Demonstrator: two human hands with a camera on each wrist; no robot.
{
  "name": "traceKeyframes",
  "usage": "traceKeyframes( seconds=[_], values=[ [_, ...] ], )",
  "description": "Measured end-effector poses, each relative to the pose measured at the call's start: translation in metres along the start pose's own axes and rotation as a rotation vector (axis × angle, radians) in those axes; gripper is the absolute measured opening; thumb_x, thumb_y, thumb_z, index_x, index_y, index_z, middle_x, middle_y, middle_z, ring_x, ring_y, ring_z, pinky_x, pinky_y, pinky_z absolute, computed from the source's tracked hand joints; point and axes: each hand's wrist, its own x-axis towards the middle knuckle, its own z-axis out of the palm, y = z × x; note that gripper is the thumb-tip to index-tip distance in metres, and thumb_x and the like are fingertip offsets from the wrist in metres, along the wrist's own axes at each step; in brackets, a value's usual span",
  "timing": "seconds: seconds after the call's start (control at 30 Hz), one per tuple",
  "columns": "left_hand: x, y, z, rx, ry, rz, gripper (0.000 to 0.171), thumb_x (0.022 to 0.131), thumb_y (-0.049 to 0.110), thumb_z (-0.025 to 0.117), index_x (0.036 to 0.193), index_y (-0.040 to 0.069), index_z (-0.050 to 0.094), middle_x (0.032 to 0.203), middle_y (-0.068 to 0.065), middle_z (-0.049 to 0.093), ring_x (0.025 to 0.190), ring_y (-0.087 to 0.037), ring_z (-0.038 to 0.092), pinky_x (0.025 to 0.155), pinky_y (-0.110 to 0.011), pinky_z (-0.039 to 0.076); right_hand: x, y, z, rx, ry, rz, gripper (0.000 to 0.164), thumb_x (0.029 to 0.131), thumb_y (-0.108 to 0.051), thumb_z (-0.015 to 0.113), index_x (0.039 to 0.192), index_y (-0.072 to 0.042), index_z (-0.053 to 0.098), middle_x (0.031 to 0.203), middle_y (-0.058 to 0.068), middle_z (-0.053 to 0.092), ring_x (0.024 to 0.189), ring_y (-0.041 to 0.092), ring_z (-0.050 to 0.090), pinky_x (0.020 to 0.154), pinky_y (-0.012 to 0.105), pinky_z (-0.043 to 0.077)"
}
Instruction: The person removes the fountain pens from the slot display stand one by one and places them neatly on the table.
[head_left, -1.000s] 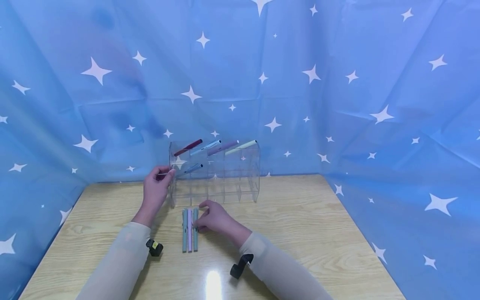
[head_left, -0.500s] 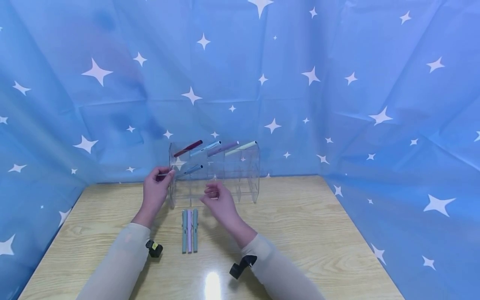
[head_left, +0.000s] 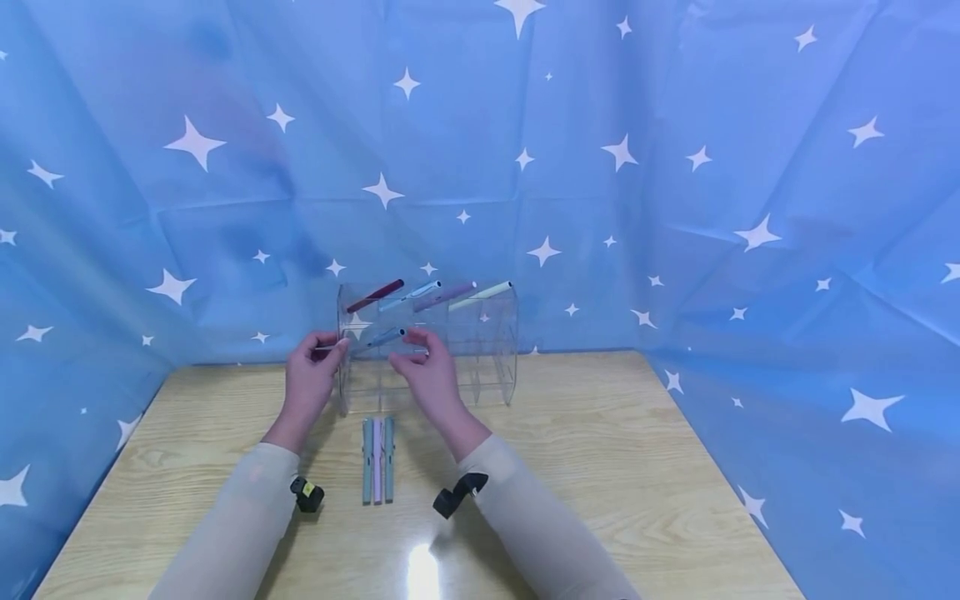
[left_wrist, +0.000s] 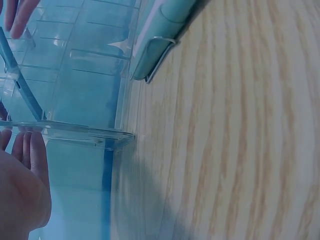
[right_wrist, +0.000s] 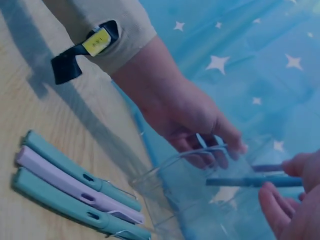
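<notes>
A clear acrylic pen rack [head_left: 465, 367] stands at the back of the table. My left hand [head_left: 312, 375] grips its left side panel, thumb on one face and fingers on the other. In the second tier, at the left, a blue pen [head_left: 384, 338] lies slanted. My right hand [head_left: 433, 375] is at this pen's raised end, with thumb and forefinger apart on either side; whether a fingertip touches it is hard to tell. In front of the rack lie two teal pens [head_left: 367, 462] with a lilac pen [head_left: 378, 462] between them.
Along the rack's top tier rest a dark red pen [head_left: 375, 296], a light blue pen [head_left: 411, 295], a purple pen [head_left: 446, 295] and a pale green pen [head_left: 482, 295]. Behind the wooden table [head_left: 600, 467] hangs a blue star-patterned cloth [head_left: 465, 125].
My right hand has left the right-hand teal pen on the table and risen to the blue pen's end in the rack. My left hand stays on the side panel.
</notes>
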Motion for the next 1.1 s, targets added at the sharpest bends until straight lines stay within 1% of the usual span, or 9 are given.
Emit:
traceKeyframes(
  seconds=[0.1, 0.2, 0.37, 0.47, 0.6, 0.73, 0.8, 0.93, 1.1],
  values=[
    [0.000, -0.001, 0.001, 0.000, 0.002, -0.004, 0.043, 0.108, 0.038, 0.075, 0.129, 0.001, 0.071, 0.120, -0.011, 0.068, 0.104, -0.018, 0.063, 0.080, -0.019, 0.056, 0.007, 0.003, 0.005, 0.039, -0.001, 0.017, 0.062, 0.100, -0.006, 0.082, 0.155, 0.000, 0.055, 0.143, 0.012, 0.065, 0.105, 0.025, 0.077, 0.090, 0.034, 0.066],
    [0.000, -0.001, 0.001, 0.008, 0.005, -0.010, 0.044, 0.108, 0.039, 0.075, 0.129, 0.001, 0.070, 0.120, -0.010, 0.068, 0.104, -0.017, 0.063, 0.081, -0.018, 0.055, 0.014, 0.007, 0.009, 0.074, -0.005, 0.026, 0.061, 0.100, -0.002, 0.081, 0.155, 0.004, 0.055, 0.143, 0.016, 0.065, 0.099, 0.029, 0.079, 0.087, 0.039, 0.067],
    [0.000, -0.001, 0.001, 0.018, 0.009, -0.008, 0.045, 0.109, 0.040, 0.074, 0.130, 0.001, 0.070, 0.119, -0.010, 0.068, 0.104, -0.017, 0.062, 0.081, -0.018, 0.055, 0.023, 0.010, 0.015, 0.023, -0.041, 0.019, 0.047, 0.101, -0.002, 0.079, 0.146, 0.000, 0.065, 0.133, 0.013, 0.072, 0.088, 0.026, 0.081, 0.084, 0.054, 0.067],
    [0.000, 0.000, 0.002, 0.021, 0.011, 0.001, 0.044, 0.109, 0.039, 0.074, 0.130, 0.001, 0.070, 0.119, -0.010, 0.069, 0.103, -0.016, 0.063, 0.081, -0.018, 0.055, 0.026, 0.010, 0.017, -0.012, -0.076, 0.031, 0.039, 0.103, -0.005, 0.078, 0.140, -0.002, 0.069, 0.124, 0.012, 0.075, 0.085, 0.024, 0.081, 0.084, 0.057, 0.067],
    [0.000, 0.000, 0.002, 0.028, 0.015, 0.005, 0.043, 0.109, 0.038, 0.074, 0.131, 0.000, 0.070, 0.120, -0.011, 0.069, 0.104, -0.015, 0.063, 0.081, -0.018, 0.055, 0.028, 0.007, 0.020, -0.030, -0.112, 0.053, 0.037, 0.105, -0.007, 0.077, 0.140, -0.003, 0.068, 0.121, 0.012, 0.076, 0.083, 0.024, 0.081, 0.083, 0.055, 0.067],
    [0.000, 0.000, 0.001, 0.038, 0.020, 0.001, 0.042, 0.110, 0.037, 0.073, 0.131, 0.001, 0.070, 0.122, -0.012, 0.070, 0.104, -0.015, 0.063, 0.082, -0.018, 0.055, 0.031, 0.007, 0.023, -0.042, -0.122, 0.069, 0.036, 0.105, -0.005, 0.076, 0.140, -0.003, 0.069, 0.122, 0.011, 0.076, 0.081, 0.023, 0.080, 0.081, 0.051, 0.068],
    [0.000, -0.001, 0.002, 0.044, 0.022, 0.003, 0.042, 0.110, 0.037, 0.073, 0.131, 0.001, 0.070, 0.122, -0.012, 0.070, 0.104, -0.015, 0.063, 0.082, -0.018, 0.055, 0.032, 0.007, 0.025, -0.050, -0.121, 0.078, 0.037, 0.105, -0.004, 0.076, 0.140, -0.002, 0.068, 0.122, 0.010, 0.077, 0.081, 0.022, 0.080, 0.081, 0.050, 0.068],
    [0.000, -0.001, 0.003, 0.050, 0.024, 0.009, 0.041, 0.110, 0.035, 0.073, 0.131, 0.001, 0.070, 0.123, -0.014, 0.070, 0.105, -0.016, 0.064, 0.081, -0.018, 0.055, 0.034, 0.007, 0.026, -0.044, -0.104, 0.093, 0.037, 0.103, -0.001, 0.077, 0.139, 0.000, 0.069, 0.118, 0.009, 0.078, 0.076, 0.021, 0.079, 0.084, 0.056, 0.067],
    [-0.001, 0.000, 0.002, 0.042, 0.021, 0.007, 0.041, 0.110, 0.036, 0.072, 0.132, 0.000, 0.070, 0.123, -0.014, 0.070, 0.105, -0.016, 0.063, 0.081, -0.018, 0.055, 0.037, 0.006, 0.028, -0.047, -0.075, 0.111, 0.031, 0.103, -0.003, 0.078, 0.134, -0.002, 0.074, 0.111, 0.006, 0.080, 0.073, 0.020, 0.078, 0.082, 0.054, 0.067]
  ],
)
